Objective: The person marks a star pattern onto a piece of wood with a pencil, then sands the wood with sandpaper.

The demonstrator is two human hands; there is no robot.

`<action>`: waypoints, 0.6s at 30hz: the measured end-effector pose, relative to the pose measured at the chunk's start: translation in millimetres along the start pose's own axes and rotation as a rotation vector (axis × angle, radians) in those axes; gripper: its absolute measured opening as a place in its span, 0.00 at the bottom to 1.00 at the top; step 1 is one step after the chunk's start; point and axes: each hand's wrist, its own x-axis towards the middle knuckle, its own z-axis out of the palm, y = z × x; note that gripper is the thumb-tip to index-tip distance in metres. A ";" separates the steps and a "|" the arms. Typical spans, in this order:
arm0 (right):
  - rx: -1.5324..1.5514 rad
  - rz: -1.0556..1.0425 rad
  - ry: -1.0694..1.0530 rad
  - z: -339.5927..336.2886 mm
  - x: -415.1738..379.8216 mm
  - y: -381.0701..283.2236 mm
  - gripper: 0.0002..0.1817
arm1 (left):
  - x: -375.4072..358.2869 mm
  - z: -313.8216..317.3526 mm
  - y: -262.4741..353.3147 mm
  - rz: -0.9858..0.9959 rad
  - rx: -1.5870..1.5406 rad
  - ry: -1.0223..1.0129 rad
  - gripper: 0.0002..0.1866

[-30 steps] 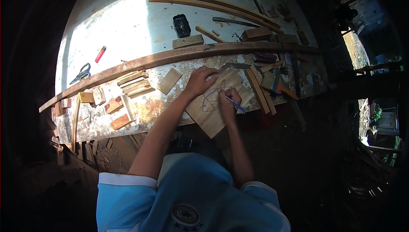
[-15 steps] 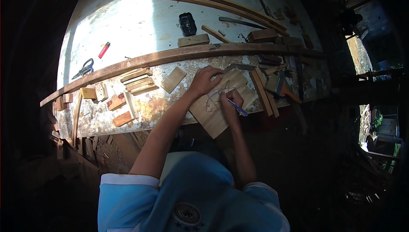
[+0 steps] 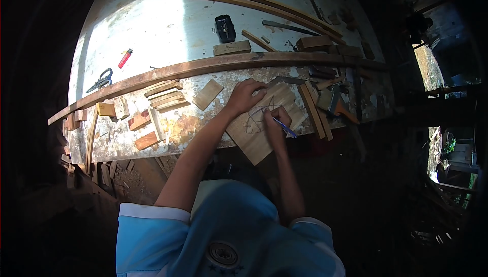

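Observation:
A pale wooden board (image 3: pixel 254 142) lies tilted over the front edge of the worn workbench (image 3: pixel 152 27), with a pen-drawn star shape on it. My left hand (image 3: pixel 244 95) presses flat on the board's upper left part, fingers spread. My right hand (image 3: pixel 276 122) is closed around a blue pen (image 3: pixel 284 128), its tip on the drawn lines near the board's middle.
Small wood blocks (image 3: pixel 162 99) and strips (image 3: pixel 312 106) lie around the board. A long curved wooden rail (image 3: pixel 203 67) crosses the bench. Behind it are scissors (image 3: pixel 100 80), a red lighter (image 3: pixel 124 58), a black device (image 3: pixel 224 27), curved slats (image 3: pixel 264 2). A hand tool (image 3: pixel 335 101) lies right.
My right hand has shifted slightly along the drawn lines with the pen. The left hand stays on the board. The view has moved a little.

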 end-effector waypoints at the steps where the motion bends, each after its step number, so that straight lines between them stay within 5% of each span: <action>1: -0.013 -0.018 0.023 2.7 1.1 -4.3 0.15 | 1.4 1.6 -0.3 0.012 0.022 0.003 0.12; 9: 0.458 0.299 -0.157 -0.4 -15.9 -3.0 0.11 | 15.2 -4.2 3.6 0.277 0.212 -0.213 0.13; 12: 0.393 0.108 -0.042 6.1 -11.7 4.1 0.10 | 21.8 -3.9 4.0 0.318 0.139 -0.292 0.12; 18: 0.161 0.071 -0.276 -0.2 16.9 8.2 0.14 | 26.6 -1.5 -3.3 0.080 -0.034 -0.377 0.16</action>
